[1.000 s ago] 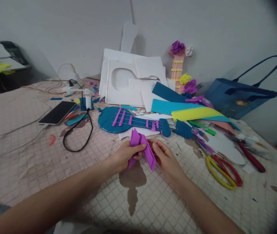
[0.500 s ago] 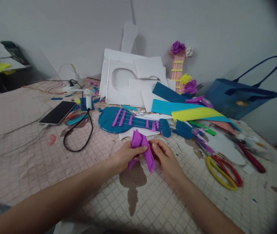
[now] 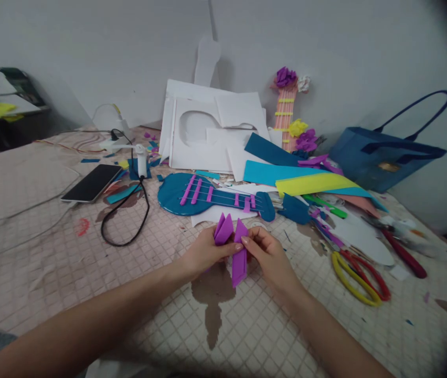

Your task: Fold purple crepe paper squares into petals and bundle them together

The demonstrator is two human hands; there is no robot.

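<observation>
Folded purple paper (image 3: pixel 240 262) is held above the tabletop in front of me, in pieces or flaps that stand apart at the top. My left hand (image 3: pixel 205 252) is closed on the left part, its thumb reaching across to the right part. With thumb and fingertips my right hand (image 3: pixel 263 249) pinches the right strip along its edge. Whether the two parts are joined is hidden by my fingers. Just beyond the hands lies a blue paper guitar (image 3: pixel 182 195) with purple bars and thin strings.
Scissors with yellow and red handles (image 3: pixel 355 286), red-handled pliers (image 3: pixel 402 252) and coloured paper strips (image 3: pixel 310 184) lie to the right, before a blue bag (image 3: pixel 384 157). On the left are a phone (image 3: pixel 92 182) and a black cord loop (image 3: pixel 126 244). White boards (image 3: pixel 192 149) lean at the back.
The right purple strip has swung from slanting to nearly upright, and its folded face now shows. The left part fans open at its top. My left thumb has shifted slightly right.
</observation>
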